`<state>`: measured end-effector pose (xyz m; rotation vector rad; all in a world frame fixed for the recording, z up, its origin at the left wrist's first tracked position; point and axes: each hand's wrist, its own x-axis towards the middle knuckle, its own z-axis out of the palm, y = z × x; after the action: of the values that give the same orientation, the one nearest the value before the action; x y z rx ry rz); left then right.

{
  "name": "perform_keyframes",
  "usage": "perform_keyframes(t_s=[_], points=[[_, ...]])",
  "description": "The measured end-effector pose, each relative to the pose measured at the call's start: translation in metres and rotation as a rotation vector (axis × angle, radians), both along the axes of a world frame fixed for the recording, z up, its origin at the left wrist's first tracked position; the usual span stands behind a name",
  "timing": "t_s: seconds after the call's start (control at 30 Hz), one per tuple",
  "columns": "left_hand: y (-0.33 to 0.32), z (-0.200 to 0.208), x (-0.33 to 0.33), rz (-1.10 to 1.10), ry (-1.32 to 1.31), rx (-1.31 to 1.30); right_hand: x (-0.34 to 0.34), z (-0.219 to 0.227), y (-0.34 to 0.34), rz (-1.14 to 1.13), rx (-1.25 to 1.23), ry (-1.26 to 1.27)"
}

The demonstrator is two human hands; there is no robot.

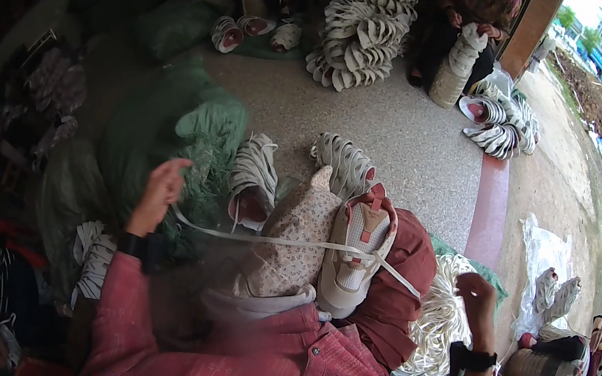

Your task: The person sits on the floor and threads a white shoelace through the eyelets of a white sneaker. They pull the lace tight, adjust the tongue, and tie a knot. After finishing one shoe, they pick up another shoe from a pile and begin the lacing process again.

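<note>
Red shirt closest to the lens, buttons down its front, sleeves reaching out to both sides. Clock face centred on the shoe, which sits on the lap, toe toward the wearer: cream and beige, white mesh, red-pink tongue. Floral cloth lies against it at 9 o'clock, dark red cloth at 3. One white lace crosses the shoe, its long end running out to 9 o'clock, its short end sloping to 4. Left hand, just past 9 o'clock: raised, forefinger pointing inward, lower fingers folded, seemingly pinching the long end. Right hand at 3 o'clock: lifted, fingers curled, apart from the short end; cannot tell whether it pinches anything. Dark bands on both wrists. Loose white laces heaped at 4 o'clock, near the right hand. Green sack at 10, behind the left hand. One cluster of nested shoes also at 10, nearer; another row at 11. Farther off, tall pile of pale shoe pieces just short of 12; co-worker seated past 12, both hands at a pale stack.
</note>
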<state>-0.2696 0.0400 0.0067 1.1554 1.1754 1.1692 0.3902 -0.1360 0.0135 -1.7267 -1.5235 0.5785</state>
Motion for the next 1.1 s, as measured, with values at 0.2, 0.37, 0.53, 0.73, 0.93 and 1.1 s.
perform_keyframes(t_s=[0.2, 0.37, 0.53, 0.73, 0.93, 1.1], points=[[-0.002, 0.01, 0.2, -0.37, 0.812, 0.66, -0.146, 0.023, 0.054, 0.308, -0.201, 0.376], [-0.028, 0.001, 0.253, -0.636, 0.98, 0.851, -0.179, 0.017, 0.073, 0.268, -0.345, 0.281], [-0.042, -0.008, 0.256, -0.658, 0.992, 0.932, -0.176, 0.017, 0.074, 0.31, -0.373, 0.234], [-0.041, -0.011, 0.259, -0.631, 0.954, 0.91, -0.178, 0.025, 0.08, 0.384, -0.43, 0.179], [-0.038, -0.023, 0.261, -0.609, 0.93, 0.941, -0.178, 0.024, 0.085, 0.44, -0.49, 0.267], [-0.035, -0.026, 0.267, -0.602, 0.963, 0.957, -0.176, 0.024, 0.085, 0.461, -0.483, 0.348]])
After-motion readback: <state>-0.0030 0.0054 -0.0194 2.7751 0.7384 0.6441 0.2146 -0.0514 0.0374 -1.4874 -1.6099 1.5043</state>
